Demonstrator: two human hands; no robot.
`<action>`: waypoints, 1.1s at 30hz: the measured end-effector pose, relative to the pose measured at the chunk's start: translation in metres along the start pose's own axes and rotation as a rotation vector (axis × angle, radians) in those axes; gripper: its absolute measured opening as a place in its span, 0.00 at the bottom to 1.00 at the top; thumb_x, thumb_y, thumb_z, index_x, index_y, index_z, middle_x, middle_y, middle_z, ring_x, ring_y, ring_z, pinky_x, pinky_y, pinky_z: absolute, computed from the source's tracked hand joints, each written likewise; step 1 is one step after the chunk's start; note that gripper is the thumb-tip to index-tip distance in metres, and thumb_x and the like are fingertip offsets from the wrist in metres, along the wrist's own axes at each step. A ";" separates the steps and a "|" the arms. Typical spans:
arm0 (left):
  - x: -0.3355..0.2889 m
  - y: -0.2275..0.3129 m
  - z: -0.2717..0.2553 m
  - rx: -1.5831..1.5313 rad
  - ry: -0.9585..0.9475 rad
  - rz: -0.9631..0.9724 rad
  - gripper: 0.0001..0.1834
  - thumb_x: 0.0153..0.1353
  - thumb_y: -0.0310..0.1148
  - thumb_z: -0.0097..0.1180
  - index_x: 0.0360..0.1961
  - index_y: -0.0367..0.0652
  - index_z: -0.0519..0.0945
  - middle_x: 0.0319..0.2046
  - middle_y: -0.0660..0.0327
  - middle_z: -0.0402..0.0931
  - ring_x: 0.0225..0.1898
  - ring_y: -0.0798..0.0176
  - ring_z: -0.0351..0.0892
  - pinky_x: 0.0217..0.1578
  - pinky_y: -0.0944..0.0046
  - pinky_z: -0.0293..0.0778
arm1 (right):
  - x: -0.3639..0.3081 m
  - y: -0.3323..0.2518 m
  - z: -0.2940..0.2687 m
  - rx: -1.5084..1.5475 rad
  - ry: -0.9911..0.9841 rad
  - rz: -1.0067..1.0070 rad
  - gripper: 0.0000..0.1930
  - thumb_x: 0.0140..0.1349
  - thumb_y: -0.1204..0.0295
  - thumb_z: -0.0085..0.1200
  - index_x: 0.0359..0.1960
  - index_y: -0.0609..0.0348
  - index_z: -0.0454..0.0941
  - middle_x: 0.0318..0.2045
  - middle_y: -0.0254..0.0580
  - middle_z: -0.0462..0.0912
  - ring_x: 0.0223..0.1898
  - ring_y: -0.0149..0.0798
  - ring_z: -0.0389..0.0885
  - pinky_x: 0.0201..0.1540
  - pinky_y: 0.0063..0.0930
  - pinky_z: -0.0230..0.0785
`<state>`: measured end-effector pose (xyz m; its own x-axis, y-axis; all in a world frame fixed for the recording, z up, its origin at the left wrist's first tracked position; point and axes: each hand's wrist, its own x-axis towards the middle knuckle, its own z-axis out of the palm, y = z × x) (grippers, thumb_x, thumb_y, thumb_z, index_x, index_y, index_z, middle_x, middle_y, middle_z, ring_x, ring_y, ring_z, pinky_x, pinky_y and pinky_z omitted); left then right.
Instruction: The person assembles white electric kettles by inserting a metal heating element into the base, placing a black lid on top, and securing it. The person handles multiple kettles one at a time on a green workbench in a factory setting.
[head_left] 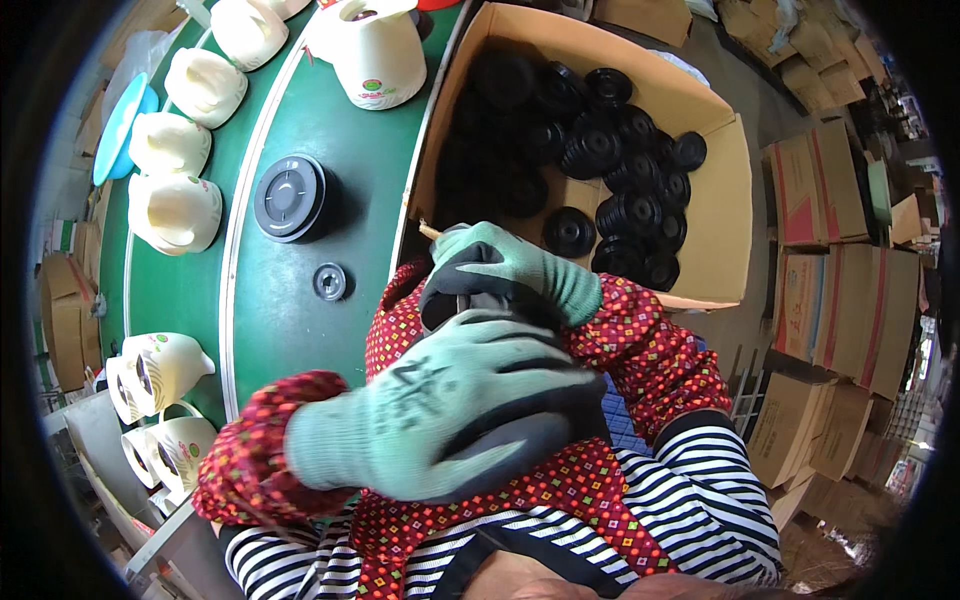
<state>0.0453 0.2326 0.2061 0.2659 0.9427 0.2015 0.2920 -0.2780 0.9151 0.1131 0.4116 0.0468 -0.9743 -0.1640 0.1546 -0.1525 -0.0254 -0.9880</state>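
Observation:
Both my hands wear green knit gloves with dark palms and are close together in front of my chest. My left hand [440,410] is nearer to me, its fingers curled over toward the right. Just beyond it, my right hand [515,270] bends round with closed fingers. A dark thing seems to be gripped between them, but the gloves cover it and I cannot make out its kind. On the green table to the left lie a thick black round base [290,198] and a small black ring [330,282] with a hole in its middle.
An open cardboard box [725,200] with many black discs [630,180] stands beyond my right hand. Cream plastic jugs [378,60] stand on the green table [290,340], several along its left side. A blue basin [122,125] is at far left. Cartons [840,310] are stacked at right.

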 end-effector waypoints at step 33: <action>-0.081 -0.110 -0.037 0.373 0.015 -0.428 0.28 0.68 0.44 0.55 0.63 0.36 0.79 0.48 0.44 0.85 0.47 0.38 0.86 0.49 0.47 0.80 | -0.064 -0.152 0.073 -1.149 0.152 0.088 0.36 0.63 0.49 0.58 0.62 0.70 0.78 0.38 0.48 0.79 0.35 0.44 0.77 0.41 0.44 0.65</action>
<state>-0.0426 0.1934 0.1025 0.0403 0.9873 -0.1534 0.6765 0.0860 0.7314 0.2107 0.3541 0.1874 -0.9870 0.0011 0.1607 -0.0682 0.9024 -0.4255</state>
